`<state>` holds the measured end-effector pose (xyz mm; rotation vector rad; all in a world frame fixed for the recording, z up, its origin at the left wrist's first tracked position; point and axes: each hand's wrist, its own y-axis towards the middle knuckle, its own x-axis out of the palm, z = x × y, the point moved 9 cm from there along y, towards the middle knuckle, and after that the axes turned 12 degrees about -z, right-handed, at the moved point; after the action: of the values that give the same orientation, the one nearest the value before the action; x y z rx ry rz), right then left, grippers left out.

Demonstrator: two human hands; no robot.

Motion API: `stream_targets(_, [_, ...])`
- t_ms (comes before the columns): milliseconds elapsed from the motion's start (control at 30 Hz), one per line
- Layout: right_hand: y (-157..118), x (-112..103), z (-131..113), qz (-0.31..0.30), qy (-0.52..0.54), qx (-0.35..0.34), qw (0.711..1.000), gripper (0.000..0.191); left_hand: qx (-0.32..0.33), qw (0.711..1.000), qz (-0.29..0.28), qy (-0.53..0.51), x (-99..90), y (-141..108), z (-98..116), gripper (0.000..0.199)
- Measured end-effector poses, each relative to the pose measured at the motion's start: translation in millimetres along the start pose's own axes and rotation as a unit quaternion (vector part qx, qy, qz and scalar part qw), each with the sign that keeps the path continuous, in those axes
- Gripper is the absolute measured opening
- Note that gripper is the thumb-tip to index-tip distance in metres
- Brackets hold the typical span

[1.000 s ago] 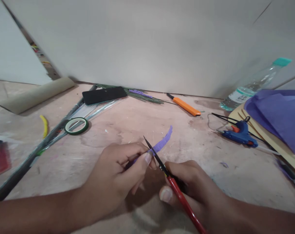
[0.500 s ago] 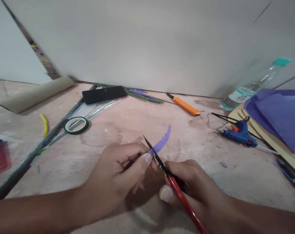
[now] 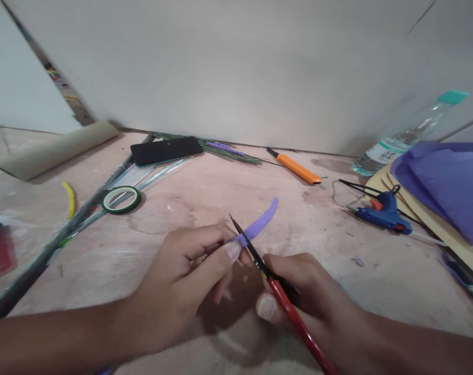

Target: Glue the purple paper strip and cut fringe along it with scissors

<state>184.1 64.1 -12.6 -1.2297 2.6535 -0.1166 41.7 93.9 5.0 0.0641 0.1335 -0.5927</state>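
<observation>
A narrow purple crepe-paper strip [image 3: 261,221] is pinched between the thumb and fingers of my left hand [image 3: 193,276]. Its free end curves up and to the right. My right hand [image 3: 314,291] grips a pair of scissors [image 3: 294,319] with red handles and dark blades. The blades lie across the strip just beyond my left thumb, pointing up and left. How far the blades are apart is hard to tell. Part of the lower handle is hidden by my right hand.
At the back lie a black phone [image 3: 166,151], green stems [image 3: 236,153] and an orange cutter [image 3: 298,169]. Green tape [image 3: 138,199] and a cardboard tube [image 3: 60,151] are left. A blue glue gun [image 3: 386,213], water bottle [image 3: 392,146] and purple paper [image 3: 450,182] stand right.
The purple strip's free end has shifted slightly up and right, and more of its flat face shows. Both hands and the scissors stay almost where they were.
</observation>
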Motion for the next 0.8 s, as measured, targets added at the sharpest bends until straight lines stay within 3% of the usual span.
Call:
stream_targets(167, [0,-1,-2,0.002,-0.013,-0.014,1.000,0.043,0.011,0.999,0.038,0.019,-9.1,2,8,0.034])
stream_targets(433, [-1,-5,-3,0.023,-0.080,0.023,0.996,0.054,0.025,0.996,0.022,0.080,-0.3,2,19,0.045])
stream_targets(800, [0,-4,2,0.020,-0.076,0.041,0.996,0.051,0.025,0.996,0.011,0.084,2.1,3,20,0.046])
